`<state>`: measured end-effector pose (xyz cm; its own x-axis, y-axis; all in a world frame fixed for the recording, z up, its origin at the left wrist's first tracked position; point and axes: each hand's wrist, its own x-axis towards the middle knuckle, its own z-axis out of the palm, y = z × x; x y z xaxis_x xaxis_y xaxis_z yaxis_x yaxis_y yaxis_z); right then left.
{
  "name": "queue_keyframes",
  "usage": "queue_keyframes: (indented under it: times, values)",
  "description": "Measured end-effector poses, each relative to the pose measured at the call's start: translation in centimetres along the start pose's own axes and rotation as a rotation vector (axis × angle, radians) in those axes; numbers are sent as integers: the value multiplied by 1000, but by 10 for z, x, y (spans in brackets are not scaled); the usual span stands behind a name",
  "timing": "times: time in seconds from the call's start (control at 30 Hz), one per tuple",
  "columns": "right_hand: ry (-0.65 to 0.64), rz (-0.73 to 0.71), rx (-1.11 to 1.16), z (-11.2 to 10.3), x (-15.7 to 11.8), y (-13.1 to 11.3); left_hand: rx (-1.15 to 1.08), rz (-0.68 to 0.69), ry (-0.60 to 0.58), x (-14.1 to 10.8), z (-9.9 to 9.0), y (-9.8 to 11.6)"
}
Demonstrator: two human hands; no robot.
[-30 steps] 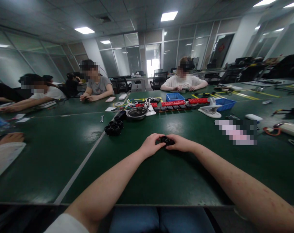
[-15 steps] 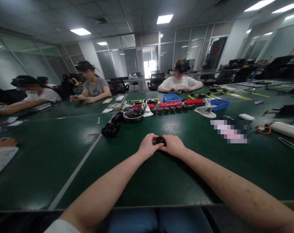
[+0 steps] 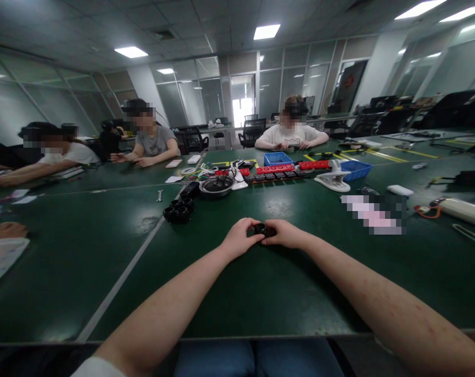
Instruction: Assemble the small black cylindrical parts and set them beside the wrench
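Note:
A small round black part (image 3: 261,229) with a ring-shaped top sits between my two hands, low over the green table (image 3: 237,293). My left hand (image 3: 241,238) grips its left side between thumb and fingers. On the other side, my right hand (image 3: 283,233) has its thumb and fingertips closed round the right edge. The underside of the part is hidden. Up and to the left stands a cluster of similar black round parts (image 3: 178,210).
Beyond my hands are a round metal dish (image 3: 216,185), a white clamp stand (image 3: 332,182), red strips (image 3: 274,168) and blue bins (image 3: 355,170). A small wrench (image 3: 159,196) lies left. Another person's hand (image 3: 8,230) rests at the far left. People sit across the table.
My right hand has shifted slightly right and its fingers have changed position, showing more of the black part. My left hand has barely moved.

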<state>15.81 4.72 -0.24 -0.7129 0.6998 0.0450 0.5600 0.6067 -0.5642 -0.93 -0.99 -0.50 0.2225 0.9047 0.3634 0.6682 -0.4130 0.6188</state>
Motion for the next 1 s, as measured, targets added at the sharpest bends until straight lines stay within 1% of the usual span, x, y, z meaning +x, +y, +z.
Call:
queue_keyframes:
  times: [0.17,0.27,0.33,0.43,0.5,0.57,0.63,0.7,0.8,0.93,1.0]
  values:
    - [129,97,-312,11,-1,-11,-2,-33,47,1,4,-4]
    - [166,97,-445,14,-2,-15,-9,-23,52,1,5,-6]
    - [186,61,-456,14,-3,-15,-9,-7,48,1,5,-7]
    - [174,-33,-329,10,-3,-10,-9,10,43,1,4,-6]
    - [111,-98,-182,5,-2,-4,-17,10,32,0,3,-5]
    - [19,-145,-22,0,-1,1,-26,4,17,0,2,-5]
    - [-55,-149,101,-3,0,4,-32,5,4,0,1,-5]
    - [-74,-108,137,-4,0,5,-32,14,-4,-1,1,-4]
    - [-13,-32,39,-1,-1,2,-20,6,2,-1,1,-4]
    - [101,56,-215,6,-1,-8,-5,-52,35,-1,4,-4]
    - [138,67,-336,8,-1,-11,-3,-63,42,-1,5,-5]
